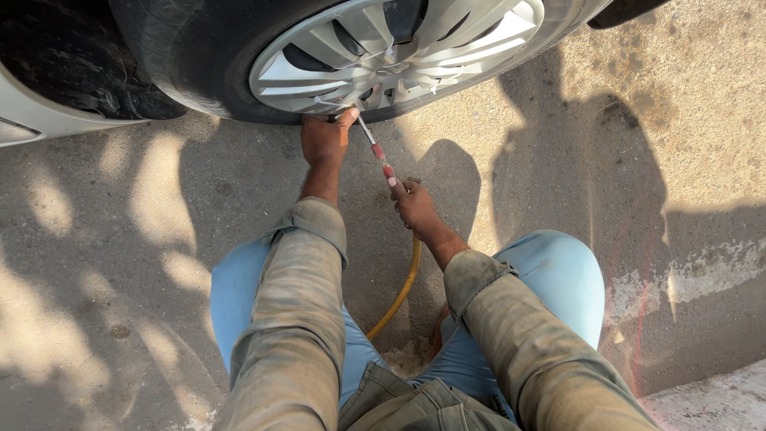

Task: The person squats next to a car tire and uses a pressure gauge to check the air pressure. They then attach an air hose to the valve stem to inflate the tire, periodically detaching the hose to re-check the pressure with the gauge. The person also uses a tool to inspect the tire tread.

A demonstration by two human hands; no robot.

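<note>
Wheel [399,52] ahead: your left hand [323,140] pinches the gauge [377,148] tip at the rim, right hand [413,206] grips its handle, hose [399,295] trailing.

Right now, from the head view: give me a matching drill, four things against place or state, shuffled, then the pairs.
Things:
1. left hand
2. right hand
3. hose
4. wheel

Places or states:
A. yellow, runs down between the knees
B. silver spokes, top of the view
C. grips the rear end of the thin metal tool
D. at the tyre's lower edge, by the tool's tip

Pairs: 1-D, 2-C, 3-A, 4-B
</note>
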